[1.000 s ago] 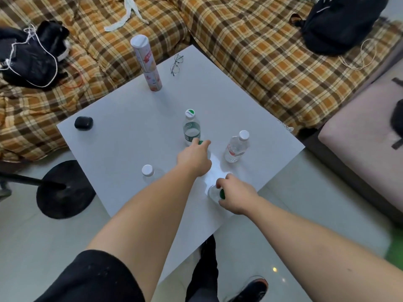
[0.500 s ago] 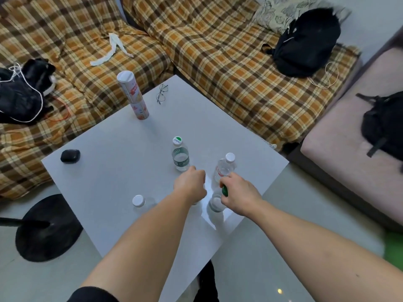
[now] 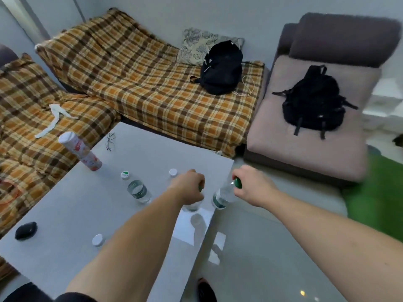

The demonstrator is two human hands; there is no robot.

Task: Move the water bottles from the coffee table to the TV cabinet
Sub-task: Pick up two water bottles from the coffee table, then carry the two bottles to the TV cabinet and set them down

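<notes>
Working outward from the white square coffee table (image 3: 72,205), I read this as two bottles lifted at once to save a trip. Nearest me, at its near edge, a white-capped clear bottle (image 3: 97,239) waits, mostly hidden behind my left forearm. Above the table's right edge my left hand (image 3: 189,188) is curled tight round the neck of a clear plastic water bottle (image 3: 193,207), which hangs below the fist, seemingly clear of the surface. Just past that edge my right hand (image 3: 250,186) pinches a second clear bottle with a green cap (image 3: 223,196) by its top, so it hangs tilted. On the table behind my hands stand a green-and-white-capped bottle (image 3: 137,188) and another white-capped one (image 3: 173,172). Further back stands a tall pink-printed canister (image 3: 80,152). The TV cabinet isn't in view, so I'd say the carry lies ahead.
</notes>
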